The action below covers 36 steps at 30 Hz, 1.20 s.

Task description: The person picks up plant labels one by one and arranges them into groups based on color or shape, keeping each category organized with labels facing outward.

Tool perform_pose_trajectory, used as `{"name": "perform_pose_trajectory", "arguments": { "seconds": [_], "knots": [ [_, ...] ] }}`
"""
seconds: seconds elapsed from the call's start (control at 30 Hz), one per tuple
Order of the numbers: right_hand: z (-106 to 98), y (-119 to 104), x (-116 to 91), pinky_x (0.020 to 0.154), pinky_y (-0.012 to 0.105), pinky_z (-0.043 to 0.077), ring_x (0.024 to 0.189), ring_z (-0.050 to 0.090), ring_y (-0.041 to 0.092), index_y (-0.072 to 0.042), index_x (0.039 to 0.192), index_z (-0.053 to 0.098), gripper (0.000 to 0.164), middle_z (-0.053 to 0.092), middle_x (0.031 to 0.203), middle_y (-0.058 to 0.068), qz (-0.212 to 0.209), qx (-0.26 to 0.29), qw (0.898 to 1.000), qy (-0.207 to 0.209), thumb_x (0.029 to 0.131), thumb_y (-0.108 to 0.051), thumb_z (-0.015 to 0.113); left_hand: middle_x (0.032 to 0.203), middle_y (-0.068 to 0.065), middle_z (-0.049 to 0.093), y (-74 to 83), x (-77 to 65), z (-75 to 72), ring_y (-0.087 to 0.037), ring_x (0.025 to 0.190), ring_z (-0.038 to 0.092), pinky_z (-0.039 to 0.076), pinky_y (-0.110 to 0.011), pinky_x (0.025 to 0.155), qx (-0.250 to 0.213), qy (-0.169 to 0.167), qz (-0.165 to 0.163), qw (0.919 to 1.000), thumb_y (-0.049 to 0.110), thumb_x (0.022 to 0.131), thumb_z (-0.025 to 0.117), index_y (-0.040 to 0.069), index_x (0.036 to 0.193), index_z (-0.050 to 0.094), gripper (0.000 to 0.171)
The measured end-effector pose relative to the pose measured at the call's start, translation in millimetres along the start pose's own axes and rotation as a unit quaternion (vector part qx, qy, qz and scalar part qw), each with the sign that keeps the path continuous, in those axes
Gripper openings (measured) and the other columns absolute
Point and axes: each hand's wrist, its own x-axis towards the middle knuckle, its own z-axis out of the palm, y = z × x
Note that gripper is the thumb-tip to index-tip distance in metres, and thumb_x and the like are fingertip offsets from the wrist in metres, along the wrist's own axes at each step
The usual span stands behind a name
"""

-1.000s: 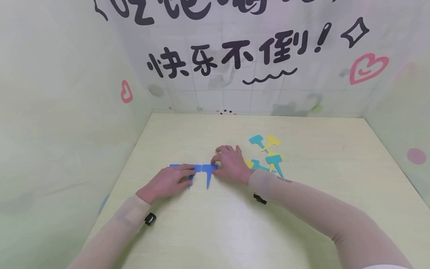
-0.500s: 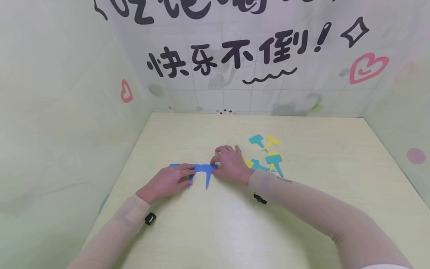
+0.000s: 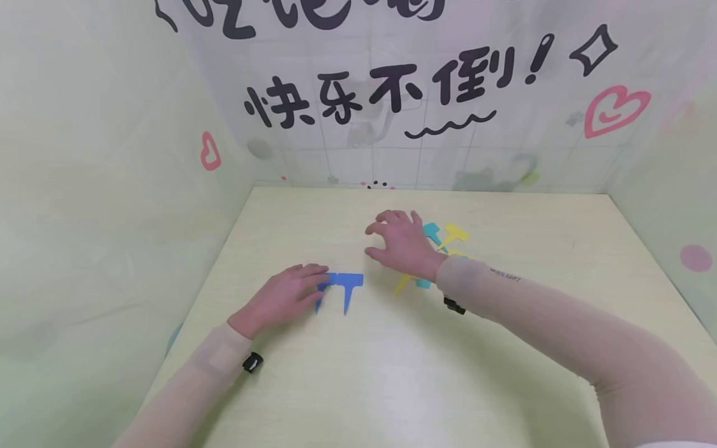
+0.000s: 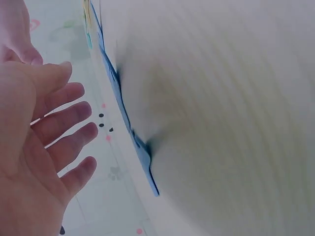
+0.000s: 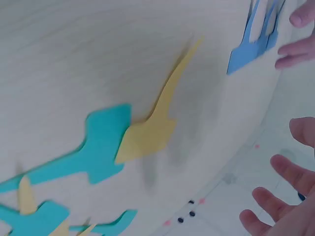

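Observation:
Blue T-shaped plant labels lie side by side in a row on the table, heads lined up and points toward me. My left hand hovers over the row's left part, hiding some of it; the left wrist view shows a gap between its spread fingers and the labels. Farther back and to the right, my right hand is raised with fingers loosely bent and nothing in them. Near it, and partly under its wrist, lie yellow labels and teal labels, some overlapping.
The pale wooden table meets a back wall sheet printed with large characters and hearts. Side walls stand close on the left and on the right.
My right hand has let go of the rightmost blue label and moved up and right toward the yellow and teal labels. The left hand's fingers have lifted slightly off the blue row.

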Motion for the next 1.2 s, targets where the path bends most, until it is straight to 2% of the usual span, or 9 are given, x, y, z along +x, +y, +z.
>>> {"name": "perform_pose_trajectory", "arguments": {
  "seconds": [0.17, 0.3, 0.43, 0.6, 0.73, 0.8, 1.03, 1.2],
  "knots": [
    [-3, 21, -14, 0.107, 0.065, 0.030, 0.128, 0.045, 0.036, -0.019, 0.133, 0.066, 0.052, 0.054, 0.136, 0.007, 0.038, -0.004, 0.999, -0.007, 0.093, -0.052, 0.063, 0.141, -0.012, 0.059, 11.2, 5.5, 3.7, -0.032, 0.132, 0.053, 0.041, -0.049, 0.111, -0.016, -0.010, 0.006, 0.9998, 0.025, 0.100, 0.065, 0.007, 0.132, 0.066, 0.037],
    [6, 31, -27, 0.101, 0.064, 0.036, 0.124, 0.048, 0.035, -0.016, 0.134, 0.065, 0.060, 0.055, 0.135, 0.008, 0.079, 0.005, 0.997, -0.018, 0.090, -0.057, 0.065, 0.144, -0.012, 0.056, 16.8, 9.5, 8.8, -0.031, 0.135, 0.050, 0.040, -0.047, 0.111, -0.023, -0.020, 0.007, 0.9995, 0.027, 0.101, 0.063, 0.007, 0.136, 0.064, 0.040],
    [19, 33, -41, 0.100, 0.065, 0.036, 0.125, 0.047, 0.034, -0.015, 0.136, 0.063, 0.071, 0.054, 0.138, 0.009, 0.112, 0.011, 0.993, -0.037, 0.087, -0.066, 0.063, 0.149, -0.009, 0.052, 20.2, 12.7, 12.2, -0.029, 0.138, 0.047, 0.039, -0.046, 0.112, -0.025, -0.037, -0.009, 0.9990, 0.031, 0.102, 0.061, 0.008, 0.141, 0.059, 0.045],
    [28, 28, -55, 0.100, 0.065, 0.036, 0.123, 0.046, 0.035, -0.011, 0.132, 0.065, 0.081, 0.054, 0.133, 0.011, 0.116, -0.007, 0.992, -0.042, 0.082, -0.075, 0.063, 0.152, -0.006, 0.049, 21.4, 16.3, 16.3, -0.026, 0.141, 0.043, 0.036, -0.045, 0.114, -0.025, -0.055, -0.020, 0.9979, 0.034, 0.103, 0.059, 0.009, 0.145, 0.056, 0.049],
    [32, 28, -62, 0.092, 0.060, 0.039, 0.113, 0.046, 0.034, -0.010, 0.115, 0.067, 0.076, 0.054, 0.124, 0.010, 0.120, -0.025, 0.992, -0.041, 0.078, -0.076, 0.066, 0.153, -0.005, 0.048, 22.3, 17.9, 19.4, -0.026, 0.141, 0.042, 0.036, -0.044, 0.115, -0.023, -0.062, -0.021, 0.9976, 0.035, 0.103, 0.059, 0.009, 0.146, 0.054, 0.051],
    [35, 30, -64, 0.088, 0.057, 0.038, 0.109, 0.045, 0.033, -0.012, 0.112, 0.067, 0.073, 0.053, 0.121, 0.009, 0.123, -0.027, 0.991, -0.044, 0.077, -0.076, 0.067, 0.153, -0.005, 0.047, 22.7, 18.5, 20.6, -0.025, 0.142, 0.042, 0.036, -0.043, 0.115, -0.018, -0.066, -0.022, 0.9974, 0.037, 0.102, 0.059, 0.010, 0.147, 0.053, 0.052],
    [43, 35, -70, 0.084, 0.053, 0.037, 0.108, 0.044, 0.033, -0.014, 0.130, 0.063, 0.078, 0.050, 0.120, 0.008, 0.128, -0.012, 0.991, -0.037, 0.077, -0.072, 0.071, 0.153, -0.005, 0.048, 27.0, 20.5, 19.5, -0.026, 0.141, 0.043, 0.038, -0.043, 0.113, -0.022, -0.072, -0.025, 0.9968, 0.039, 0.101, 0.061, 0.009, 0.146, 0.054, 0.055],
    [45, 36, -69, 0.082, 0.050, 0.036, 0.105, 0.044, 0.031, -0.017, 0.136, 0.061, 0.076, 0.048, 0.118, 0.007, 0.136, 0.005, 0.990, -0.023, 0.079, -0.066, 0.074, 0.153, -0.005, 0.047, 29.5, 22.4, 18.7, -0.026, 0.141, 0.042, 0.037, -0.043, 0.114, -0.022, -0.083, -0.031, 0.9958, 0.040, 0.101, 0.061, 0.009, 0.147, 0.053, 0.056]
  ]
}}
